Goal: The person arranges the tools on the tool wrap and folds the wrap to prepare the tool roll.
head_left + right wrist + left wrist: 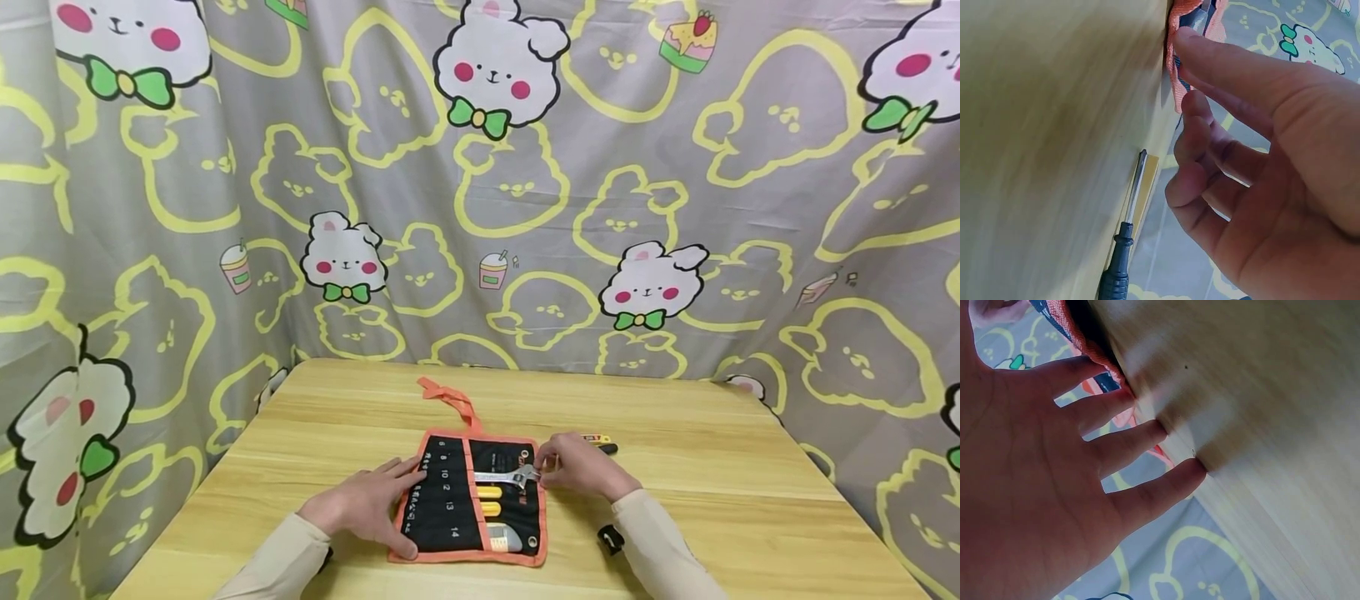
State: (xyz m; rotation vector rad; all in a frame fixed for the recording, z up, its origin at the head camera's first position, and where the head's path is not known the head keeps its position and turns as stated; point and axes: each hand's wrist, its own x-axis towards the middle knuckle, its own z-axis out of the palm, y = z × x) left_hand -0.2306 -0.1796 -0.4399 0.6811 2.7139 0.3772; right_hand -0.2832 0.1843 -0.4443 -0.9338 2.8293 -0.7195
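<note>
Currently the pouch lies flat on the table, between the person's two hands. Black cloth, orange trim; white numerals run down its left panel, 6 at the far end, 14 at the near end. Orange strap trails from its far edge.

Left hand: laid along the left edge of the pouch, fingers spread and nearly straight, thumb on the near left corner. It presses on the pouch and grips nothing. From the left wrist, the foremost fingertips meet the orange trim.

Right hand: at the right edge, just beside the head of the wrench. Thumb and forefinger are close together at the trim, remaining fingers loosely bent. Whether they pinch the wrench or only touch the edge, I cannot say; the fingers hide the contact.

Contents, far to near: wrench, its handle inside the pocket and its head out to the right; two yellow handles, partly out; a grey-tipped tool, nearest the person. Metal eyelets sit at the right corners.

Beyond the right hand, a screwdriver with a black handle rests on the table, a yellow tool alongside. Patterned grey curtain hangs behind.
</note>
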